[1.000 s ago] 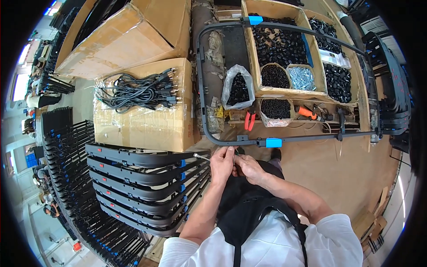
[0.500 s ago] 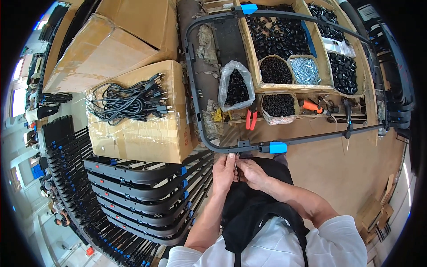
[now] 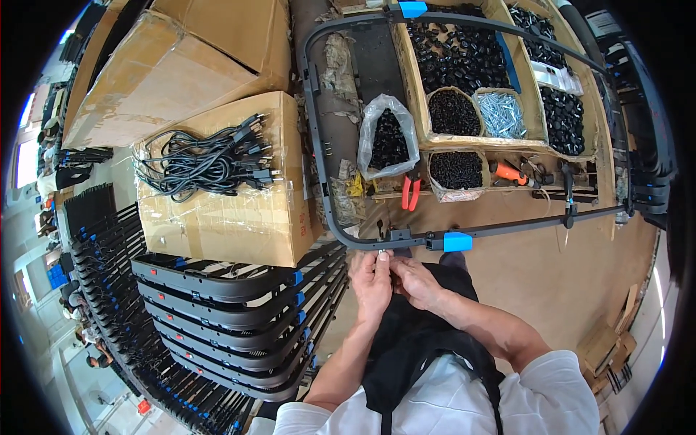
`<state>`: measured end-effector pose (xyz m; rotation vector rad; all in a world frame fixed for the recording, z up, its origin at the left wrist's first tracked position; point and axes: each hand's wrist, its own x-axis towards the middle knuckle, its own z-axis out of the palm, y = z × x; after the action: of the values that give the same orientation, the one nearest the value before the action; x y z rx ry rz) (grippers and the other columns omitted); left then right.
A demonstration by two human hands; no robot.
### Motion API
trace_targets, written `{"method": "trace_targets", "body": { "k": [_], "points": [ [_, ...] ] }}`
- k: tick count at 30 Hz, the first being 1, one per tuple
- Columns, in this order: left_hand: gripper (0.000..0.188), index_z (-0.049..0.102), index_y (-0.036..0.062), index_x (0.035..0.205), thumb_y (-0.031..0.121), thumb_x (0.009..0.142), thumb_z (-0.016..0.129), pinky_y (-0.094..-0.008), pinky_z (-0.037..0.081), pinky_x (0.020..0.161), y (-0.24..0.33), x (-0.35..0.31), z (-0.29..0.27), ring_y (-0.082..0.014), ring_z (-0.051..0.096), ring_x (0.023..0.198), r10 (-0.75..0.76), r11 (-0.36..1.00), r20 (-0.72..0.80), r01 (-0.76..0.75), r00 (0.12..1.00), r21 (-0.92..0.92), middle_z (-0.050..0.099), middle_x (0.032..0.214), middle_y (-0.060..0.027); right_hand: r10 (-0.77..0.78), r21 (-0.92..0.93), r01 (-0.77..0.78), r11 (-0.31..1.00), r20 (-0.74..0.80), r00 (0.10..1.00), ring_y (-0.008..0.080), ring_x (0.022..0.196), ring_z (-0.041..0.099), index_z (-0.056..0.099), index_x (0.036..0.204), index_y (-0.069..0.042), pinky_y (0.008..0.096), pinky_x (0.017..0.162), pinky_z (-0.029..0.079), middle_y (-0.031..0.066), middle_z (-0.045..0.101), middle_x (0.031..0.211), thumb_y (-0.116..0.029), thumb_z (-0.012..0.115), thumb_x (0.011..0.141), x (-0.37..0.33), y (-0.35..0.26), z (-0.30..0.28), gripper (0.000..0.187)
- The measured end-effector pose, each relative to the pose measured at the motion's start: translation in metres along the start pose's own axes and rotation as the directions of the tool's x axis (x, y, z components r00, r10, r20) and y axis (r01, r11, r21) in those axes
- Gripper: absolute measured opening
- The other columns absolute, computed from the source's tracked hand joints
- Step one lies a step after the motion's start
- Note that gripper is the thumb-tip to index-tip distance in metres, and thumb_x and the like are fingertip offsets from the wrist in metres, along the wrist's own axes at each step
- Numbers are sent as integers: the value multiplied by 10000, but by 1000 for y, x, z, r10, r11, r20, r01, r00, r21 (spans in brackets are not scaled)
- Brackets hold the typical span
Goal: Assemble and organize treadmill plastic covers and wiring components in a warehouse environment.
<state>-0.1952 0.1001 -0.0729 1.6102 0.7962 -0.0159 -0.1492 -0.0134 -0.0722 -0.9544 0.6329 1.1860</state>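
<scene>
A black tubular frame (image 3: 317, 130) with rounded corners lies across the workbench, blue blocks (image 3: 457, 241) fitted on its bars. My left hand (image 3: 371, 284) is just below the frame's near-left corner, thumb and fingers pinched on something small with a pale tip at the bar. Beside it, my right hand (image 3: 415, 283) is closed, fingertips meeting near the left hand's; whatever they hold is hidden. A small dark piece (image 3: 380, 228) stands up behind the bar, right above my left thumb.
Red-handled pliers (image 3: 411, 193), a plastic bag (image 3: 389, 138) of black parts and an orange tool (image 3: 510, 172) lie inside the frame's outline. A wooden tray (image 3: 533, 130) holds black parts and screws (image 3: 500, 116). At left are cables (image 3: 203, 163) on a carton (image 3: 217, 232) and stacked frames (image 3: 217, 312).
The small dark piece now shows above the bar over my left thumb. My hands have shifted slightly and stay pinched at the same corner. The whole view has moved a little.
</scene>
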Motion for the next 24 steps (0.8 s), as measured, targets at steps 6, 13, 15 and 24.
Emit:
{"method": "trace_targets", "body": {
  "k": [6, 13, 15, 24],
  "points": [
    [217, 702, 55, 1017, 224, 1112, 603, -216, 426, 498, 18, 3, -3, -35, 509, 582, -321, 891, 157, 354, 934, -285, 587, 761, 43, -12, 58, 12, 998, 5, 1000, 126, 677, 543, 610, 954, -103, 295, 632, 438, -5, 579, 797, -407, 517, 1139, 0, -4, -2, 368],
    [222, 689, 76, 1031, 250, 1123, 586, -222, 371, 457, 7, 1, 14, -37, 467, 537, -308, 846, 105, 323, 946, -424, 559, 706, 55, -22, 41, 24, 999, -56, 998, 112, 691, 558, 636, 998, -109, 290, 616, 451, -13, 595, 817, -387, 516, 1138, 1, -3, -2, 334],
    [224, 695, 76, 1037, 253, 1122, 587, -222, 362, 454, 7, 0, 17, -36, 458, 530, -304, 824, 93, 311, 948, -473, 555, 700, 58, -41, 45, 43, 998, -58, 997, 108, 695, 563, 641, 1022, -107, 287, 615, 456, -15, 597, 822, -377, 516, 1138, 0, -2, -5, 320],
    [280, 715, 57, 1010, 278, 1121, 583, -231, 369, 435, 8, 1, 19, -46, 486, 518, -294, 912, 0, 280, 956, -300, 564, 676, 50, -125, 11, 125, 992, 2, 992, 83, 780, 586, 650, 1161, -122, 282, 674, 501, -43, 609, 898, -367, 530, 1132, -16, -5, -5, 274]
  ]
}}
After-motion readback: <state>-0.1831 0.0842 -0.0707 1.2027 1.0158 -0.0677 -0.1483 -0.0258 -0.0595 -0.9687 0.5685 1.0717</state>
